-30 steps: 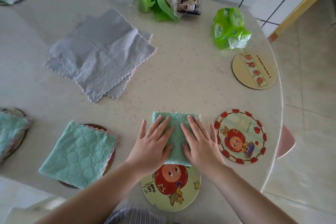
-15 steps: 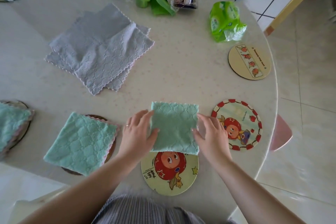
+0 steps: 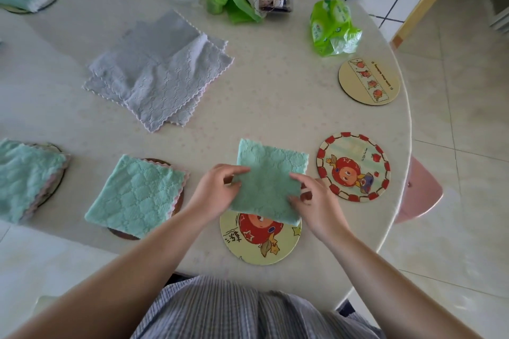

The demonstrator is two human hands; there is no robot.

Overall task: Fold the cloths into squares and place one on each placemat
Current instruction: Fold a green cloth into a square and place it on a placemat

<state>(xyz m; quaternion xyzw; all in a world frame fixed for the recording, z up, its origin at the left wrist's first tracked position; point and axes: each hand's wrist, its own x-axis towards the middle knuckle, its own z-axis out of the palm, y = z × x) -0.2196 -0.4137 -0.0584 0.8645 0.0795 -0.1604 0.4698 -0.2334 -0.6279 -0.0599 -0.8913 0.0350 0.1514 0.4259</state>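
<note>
Vs. one second ago: both palms lay flat pressing the green cloth (image 3: 268,181) on the desk (image 3: 275,107); now each side edge is pinched. Left hand (image 3: 213,195) fingers closed on the left edge, right hand (image 3: 316,205) fingers closed on the right edge. Cloth is a folded, near-square, mint-green quilted piece; its near edge overlaps the top of the yellow cartoon placemat (image 3: 260,239), the rest over bare desk. Red-rimmed placemat (image 3: 354,168) just to the right, uncovered. Another folded green cloth (image 3: 136,195) sits on the dark placemat (image 3: 179,201) to the left.
</note>
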